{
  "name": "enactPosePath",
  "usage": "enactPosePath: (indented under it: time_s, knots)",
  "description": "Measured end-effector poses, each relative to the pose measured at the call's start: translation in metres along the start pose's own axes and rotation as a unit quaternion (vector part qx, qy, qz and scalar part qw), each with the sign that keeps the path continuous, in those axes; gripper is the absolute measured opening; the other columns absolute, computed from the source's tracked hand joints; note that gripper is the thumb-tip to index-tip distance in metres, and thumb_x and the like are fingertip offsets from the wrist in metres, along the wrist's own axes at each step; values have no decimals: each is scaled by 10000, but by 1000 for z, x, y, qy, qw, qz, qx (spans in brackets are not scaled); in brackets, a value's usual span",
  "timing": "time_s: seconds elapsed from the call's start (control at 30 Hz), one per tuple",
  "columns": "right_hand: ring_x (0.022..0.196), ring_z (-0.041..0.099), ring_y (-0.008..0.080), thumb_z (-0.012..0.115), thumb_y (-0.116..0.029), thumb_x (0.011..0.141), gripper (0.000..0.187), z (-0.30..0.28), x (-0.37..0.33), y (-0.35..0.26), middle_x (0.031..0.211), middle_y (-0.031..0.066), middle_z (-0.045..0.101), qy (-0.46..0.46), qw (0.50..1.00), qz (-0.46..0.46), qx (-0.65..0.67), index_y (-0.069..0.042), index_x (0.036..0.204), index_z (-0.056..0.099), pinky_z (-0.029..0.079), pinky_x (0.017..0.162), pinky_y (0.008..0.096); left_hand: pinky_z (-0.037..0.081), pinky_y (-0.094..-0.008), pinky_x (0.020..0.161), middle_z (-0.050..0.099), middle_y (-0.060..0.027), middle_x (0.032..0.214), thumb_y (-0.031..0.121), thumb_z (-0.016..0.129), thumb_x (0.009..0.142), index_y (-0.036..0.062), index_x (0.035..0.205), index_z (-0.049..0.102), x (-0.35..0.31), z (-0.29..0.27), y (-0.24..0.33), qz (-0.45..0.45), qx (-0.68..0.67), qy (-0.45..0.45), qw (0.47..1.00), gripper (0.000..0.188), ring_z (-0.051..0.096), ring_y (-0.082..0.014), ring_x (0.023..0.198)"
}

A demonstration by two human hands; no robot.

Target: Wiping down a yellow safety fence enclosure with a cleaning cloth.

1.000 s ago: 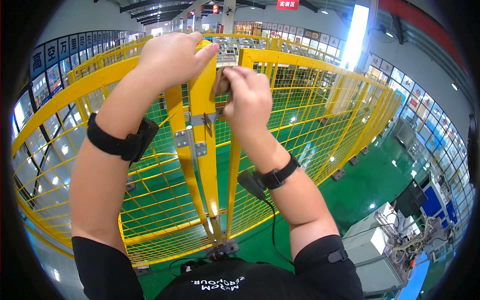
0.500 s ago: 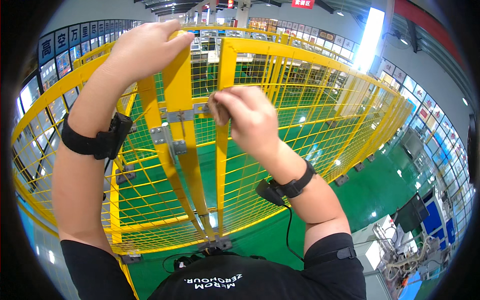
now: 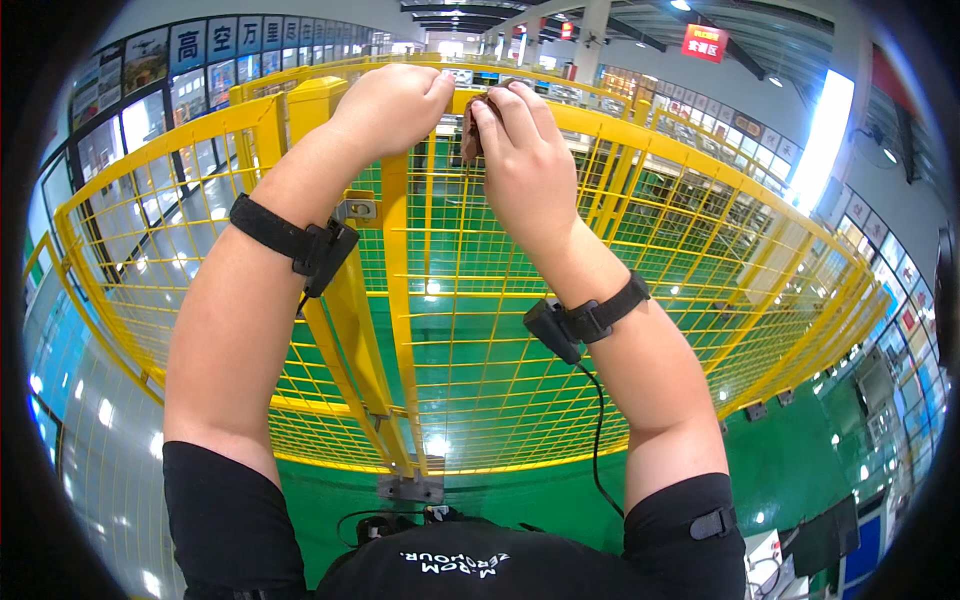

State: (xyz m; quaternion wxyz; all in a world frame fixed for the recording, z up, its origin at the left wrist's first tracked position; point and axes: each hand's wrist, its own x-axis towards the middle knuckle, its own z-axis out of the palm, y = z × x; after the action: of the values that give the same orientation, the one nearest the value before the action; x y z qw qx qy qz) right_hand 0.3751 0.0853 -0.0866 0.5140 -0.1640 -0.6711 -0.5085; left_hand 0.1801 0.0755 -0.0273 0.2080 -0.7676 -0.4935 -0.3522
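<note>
My left hand (image 3: 395,108) is closed over the top corner of a yellow mesh fence panel (image 3: 398,250), with the fingers curled and partly hidden. Just to its right, my right hand (image 3: 530,165) pinches a folded brown cloth (image 3: 473,130) against the panel's top rail (image 3: 600,125). A square yellow post (image 3: 316,98) stands left of the panel, partly behind my left forearm. A metal latch plate (image 3: 360,209) sticks out from the post beside the panel's upright. Both my forearms wear black straps with small black devices.
Another yellow mesh panel (image 3: 170,230) runs off to the left of the post. The post's dark foot plate (image 3: 410,487) sits on the green floor (image 3: 560,490). A black cable (image 3: 597,430) hangs from my right wrist device. Equipment (image 3: 770,565) stands at the lower right.
My left hand has moved from the post's top to the panel's corner. My right hand has carried the cloth from beside the latch up to the top rail. The view has shifted left.
</note>
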Motion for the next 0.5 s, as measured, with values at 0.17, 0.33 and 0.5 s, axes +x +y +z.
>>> enactPosePath:
  time_s: [0.17, 0.33, 0.5]
  knots:
    - [1134, 635, 307, 682, -131, 835, 265, -22, -13, 30, 1111, 113, 667, -32, 999, -13, -18, -16, 1070, 724, 566, 934, 374, 521, -528, 939, 733, -237, 1072, 369, 433, 1073, 13, 1050, 727, 0, -1, 1, -2, 38, 10, 999, 463, 668, -442, 1045]
    - [1139, 632, 305, 681, -131, 831, 241, -8, 0, 14, 1101, 119, 667, -27, 999, 11, -20, -25, 1042, 729, 559, 944, 385, 538, -524, 967, 748, -213, 1070, 337, 374, 1090, 35, 1010, 743, -3, 4, 6, 6, 53, 39, 998, 484, 692, -410, 1045]
    - [1073, 648, 319, 658, -75, 842, 164, -4, 8, 33, 1055, 130, 683, -56, 995, 56, 60, -59, 983, 740, 548, 936, 408, 529, -508, 929, 731, -225, 1086, 328, 418, 1092, 26, 1059, 729, -6, -5, -11, 69, 105, 29, 992, 436, 673, -425, 1042]
